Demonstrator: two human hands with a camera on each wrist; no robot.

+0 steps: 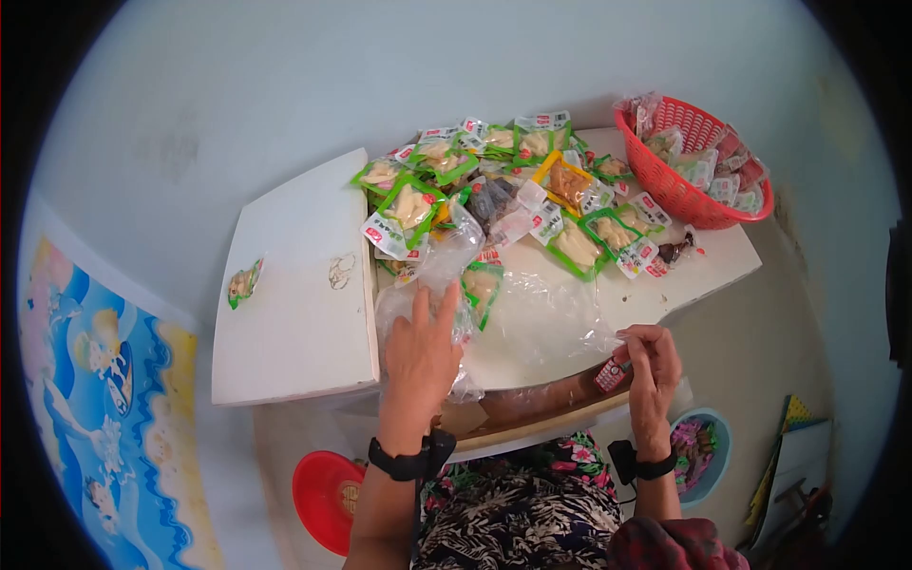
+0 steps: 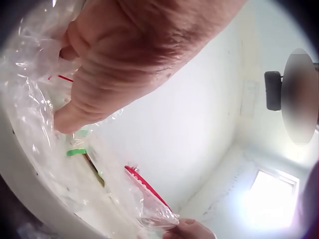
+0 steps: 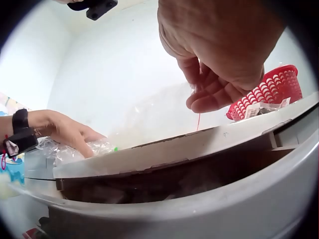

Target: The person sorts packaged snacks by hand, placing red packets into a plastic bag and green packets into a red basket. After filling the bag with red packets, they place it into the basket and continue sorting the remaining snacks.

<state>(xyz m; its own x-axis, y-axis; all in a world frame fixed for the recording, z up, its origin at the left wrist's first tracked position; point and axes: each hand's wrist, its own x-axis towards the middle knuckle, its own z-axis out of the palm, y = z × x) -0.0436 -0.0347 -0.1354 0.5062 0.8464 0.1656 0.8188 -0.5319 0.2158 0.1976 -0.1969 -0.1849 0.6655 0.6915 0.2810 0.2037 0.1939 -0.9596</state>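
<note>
A clear plastic bag [image 1: 546, 309] lies spread over the white table between the two hands. The right hand [image 1: 653, 380] pinches its right edge between thumb and fingers, near the table's front edge; the right wrist view shows the same pinch by the right hand [image 3: 214, 74]. The left hand [image 1: 423, 356] rests on crumpled clear plastic [image 1: 451, 255] at the left, its fingers extended. In the left wrist view the left hand [image 2: 114, 64] touches the crumpled film [image 2: 30, 104]. A green-edged food packet [image 1: 483, 288] lies just right of the left fingertips, partly under film.
Many green-edged packets [image 1: 410, 207] are heaped at the back of the table. A red basket [image 1: 679, 180] of packets stands back right. One packet [image 1: 244, 283] lies on the left board [image 1: 294, 323]. Below are a red basin [image 1: 318, 494], a blue basin [image 1: 719, 465] and an open drawer.
</note>
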